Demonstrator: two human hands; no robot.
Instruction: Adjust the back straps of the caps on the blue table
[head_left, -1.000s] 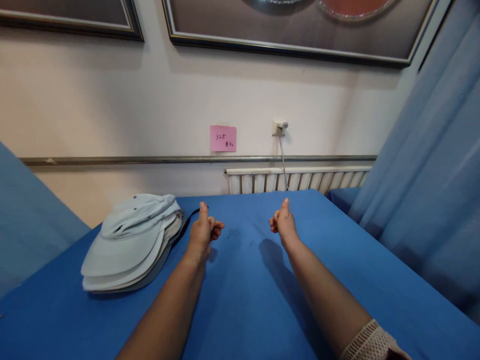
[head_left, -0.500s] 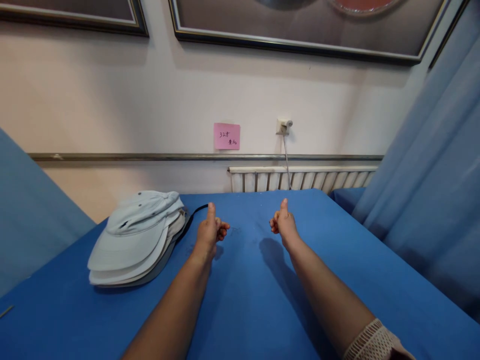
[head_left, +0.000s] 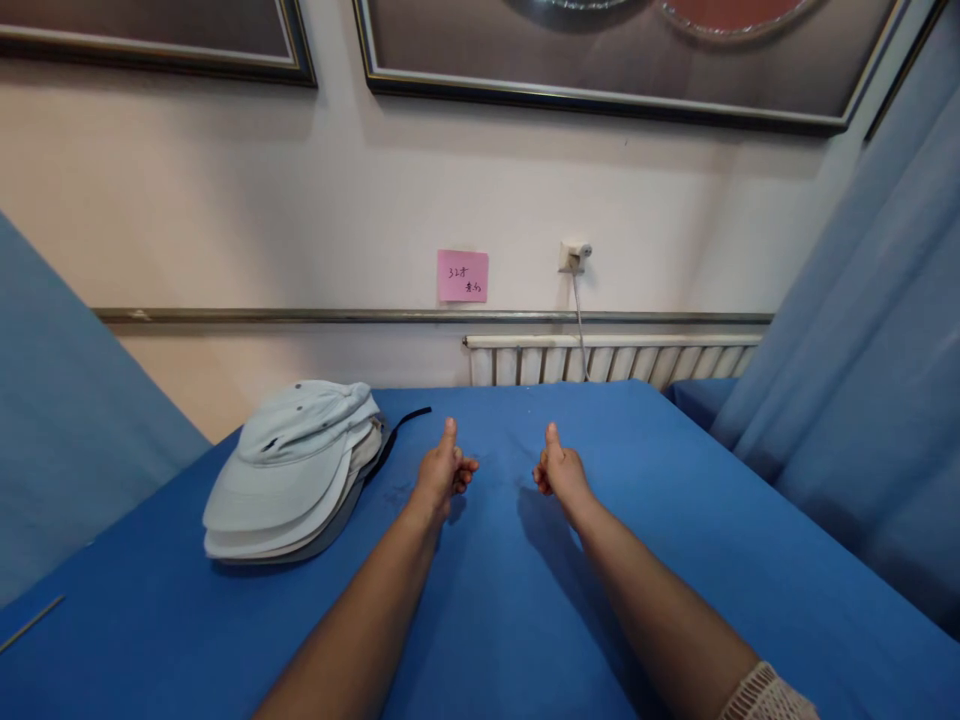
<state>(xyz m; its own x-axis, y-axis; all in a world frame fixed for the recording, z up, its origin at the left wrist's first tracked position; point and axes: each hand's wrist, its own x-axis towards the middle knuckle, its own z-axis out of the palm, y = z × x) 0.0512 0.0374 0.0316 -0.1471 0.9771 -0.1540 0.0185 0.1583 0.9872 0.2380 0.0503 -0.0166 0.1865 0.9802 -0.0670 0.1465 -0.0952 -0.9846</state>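
Observation:
Both my hands are held over the blue-covered table [head_left: 480, 610], thumbs pointing up and fingers curled in. My left hand [head_left: 444, 472] is closed with nothing visible in it. Left of it lies a stack of pale caps [head_left: 289, 470], light blue on top, with a black strap [head_left: 401, 425] trailing towards my left hand but apart from it. Across a short gap, my right hand [head_left: 561, 472] is closed in the same way, no object showing in its fingers. Its shadow falls on the cover below.
A thin stick [head_left: 31, 624] lies at the table's left edge. Blue curtains hang at left [head_left: 67, 420] and right [head_left: 870, 380]. Behind the table are a radiator [head_left: 615, 360], a metal rail [head_left: 337, 316], a pink note [head_left: 463, 276], a plugged socket [head_left: 574, 257] and framed pictures [head_left: 600, 70].
The view has shifted slightly, so the caps and wall items appear further right. My hands have come a little closer together, the right one moving left and nearer me. Both stay closed, thumbs up.

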